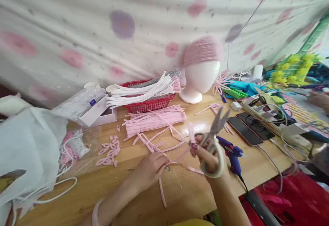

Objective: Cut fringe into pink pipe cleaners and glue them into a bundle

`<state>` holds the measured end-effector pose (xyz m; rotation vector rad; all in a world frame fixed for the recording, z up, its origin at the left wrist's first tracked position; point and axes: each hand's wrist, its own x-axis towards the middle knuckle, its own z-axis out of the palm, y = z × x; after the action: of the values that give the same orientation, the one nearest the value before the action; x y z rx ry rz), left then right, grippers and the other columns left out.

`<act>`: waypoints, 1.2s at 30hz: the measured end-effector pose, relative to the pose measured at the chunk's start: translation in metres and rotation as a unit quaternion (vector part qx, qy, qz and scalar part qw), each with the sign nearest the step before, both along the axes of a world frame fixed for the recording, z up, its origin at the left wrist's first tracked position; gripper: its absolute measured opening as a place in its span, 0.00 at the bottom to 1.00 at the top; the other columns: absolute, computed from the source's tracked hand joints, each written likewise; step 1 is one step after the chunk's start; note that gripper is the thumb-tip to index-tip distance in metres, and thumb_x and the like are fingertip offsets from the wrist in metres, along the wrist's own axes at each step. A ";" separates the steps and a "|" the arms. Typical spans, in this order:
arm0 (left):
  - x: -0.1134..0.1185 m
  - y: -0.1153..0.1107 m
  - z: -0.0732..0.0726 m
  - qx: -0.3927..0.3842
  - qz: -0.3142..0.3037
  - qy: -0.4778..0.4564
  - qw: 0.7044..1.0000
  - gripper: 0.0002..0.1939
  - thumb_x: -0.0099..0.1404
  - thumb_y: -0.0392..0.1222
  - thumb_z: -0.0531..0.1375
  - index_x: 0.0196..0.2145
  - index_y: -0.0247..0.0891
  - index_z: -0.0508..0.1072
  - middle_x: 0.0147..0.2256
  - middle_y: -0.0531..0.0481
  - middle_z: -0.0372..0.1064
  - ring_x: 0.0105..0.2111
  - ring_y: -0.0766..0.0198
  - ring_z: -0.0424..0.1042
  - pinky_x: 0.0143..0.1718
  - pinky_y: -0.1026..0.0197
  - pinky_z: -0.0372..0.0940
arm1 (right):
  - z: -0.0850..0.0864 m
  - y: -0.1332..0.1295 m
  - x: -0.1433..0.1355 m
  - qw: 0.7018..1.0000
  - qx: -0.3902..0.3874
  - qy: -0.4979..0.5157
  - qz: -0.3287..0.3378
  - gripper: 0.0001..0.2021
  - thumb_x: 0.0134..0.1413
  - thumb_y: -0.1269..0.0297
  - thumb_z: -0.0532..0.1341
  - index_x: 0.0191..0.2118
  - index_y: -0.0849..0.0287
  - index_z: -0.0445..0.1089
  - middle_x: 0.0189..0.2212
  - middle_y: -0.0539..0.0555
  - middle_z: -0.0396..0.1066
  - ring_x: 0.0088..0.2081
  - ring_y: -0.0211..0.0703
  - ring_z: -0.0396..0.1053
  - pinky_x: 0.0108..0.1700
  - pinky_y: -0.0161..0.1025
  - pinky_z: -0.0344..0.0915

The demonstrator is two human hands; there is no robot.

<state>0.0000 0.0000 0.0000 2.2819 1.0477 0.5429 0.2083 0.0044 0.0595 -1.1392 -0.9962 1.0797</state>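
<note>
A person works with both bare hands at a wooden table (190, 198), in front of a red basket (161, 105). The right hand (207, 155), in front of the basket and to its right, holds a pair of scissors (218, 125), fingers curled about the handles and blades parted, tips pointing upward. A blurred pink piece (191, 133) stands up at the same hand's fingertips. The left hand (154, 164), directly in front of the basket, bends its fingers narrowly over loose pink strips (162, 195); whether it grips one cannot be told. Those strips lie scattered before the basket, beyond a tied-looking pink bundle (154, 121) just in front of it. White stems (141, 95) spill over the basket's rim. To the basket's left front sits a cluster of small pink loops (109, 152); farther left slumps a white bag (33, 143). Just right of the basket stands a white foam head (203, 76) wrapped in pink at its crown. A blue glue gun (233, 157) and two phones (245, 130) lie to the basket's right front.
</note>
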 end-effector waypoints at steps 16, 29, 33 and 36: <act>0.035 0.080 0.052 0.073 0.077 0.195 0.975 0.14 0.68 0.33 0.53 0.49 0.37 0.72 0.35 0.42 0.77 0.36 0.54 0.77 0.37 0.55 0.68 | 0.018 -0.019 0.022 0.996 0.034 0.081 -0.018 0.14 0.35 0.57 0.75 0.27 0.57 0.74 0.19 0.50 0.68 0.20 0.38 0.65 0.21 0.35 0.63; 0.066 0.072 0.085 0.160 0.079 0.259 0.949 0.24 0.66 0.25 0.49 0.58 0.36 0.65 0.38 0.41 0.77 0.36 0.56 0.78 0.33 0.61 0.70 | 0.010 -0.025 0.032 0.997 -0.008 0.080 -0.015 0.17 0.33 0.53 0.75 0.26 0.58 0.73 0.18 0.50 0.65 0.18 0.38 0.62 0.19 0.35 0.60; 0.071 0.073 0.089 0.145 0.114 0.232 0.955 0.20 0.68 0.27 0.47 0.54 0.33 0.68 0.36 0.38 0.76 0.35 0.53 0.79 0.32 0.60 0.70 | 0.007 -0.026 0.031 0.997 -0.009 0.077 0.021 0.17 0.35 0.52 0.74 0.28 0.57 0.73 0.20 0.51 0.66 0.20 0.39 0.62 0.18 0.36 0.61; 0.071 0.088 0.083 0.117 0.155 0.190 0.962 0.18 0.67 0.26 0.48 0.50 0.31 0.71 0.35 0.35 0.76 0.35 0.51 0.78 0.34 0.57 0.70 | 0.002 -0.028 0.029 0.997 -0.004 0.065 0.035 0.17 0.36 0.51 0.73 0.28 0.57 0.72 0.22 0.51 0.67 0.21 0.40 0.63 0.20 0.37 0.63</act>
<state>0.0708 0.0882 0.0833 2.5058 1.6249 0.3694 0.2374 -0.0231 0.0613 -1.0335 -0.9355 1.1996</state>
